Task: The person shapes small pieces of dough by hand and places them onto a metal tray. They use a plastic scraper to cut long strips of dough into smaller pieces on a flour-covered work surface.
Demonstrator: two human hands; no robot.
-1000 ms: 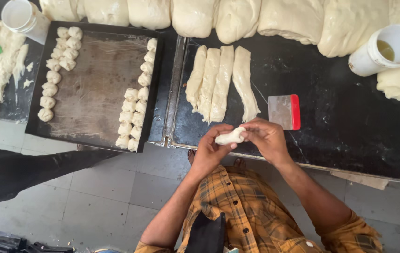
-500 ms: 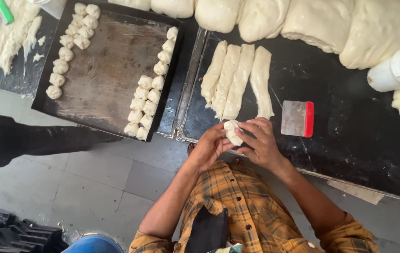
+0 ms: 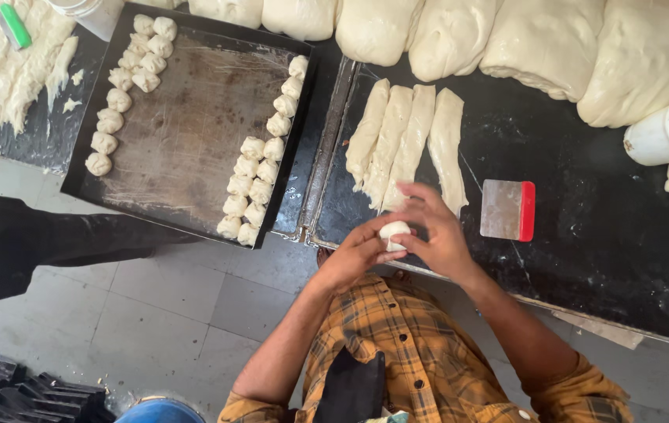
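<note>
- Your left hand [image 3: 354, 254] and right hand [image 3: 438, 235] meet at the near edge of the black bench [image 3: 600, 266]; the fingers of both are closed around a small dough piece [image 3: 394, 232].
- Four dough strips [image 3: 409, 145] lie just beyond your hands.
- A scraper with a red handle [image 3: 508, 209] lies to the right.
- A dark tray [image 3: 185, 133] on the left carries rows of dough balls [image 3: 260, 168].
</note>
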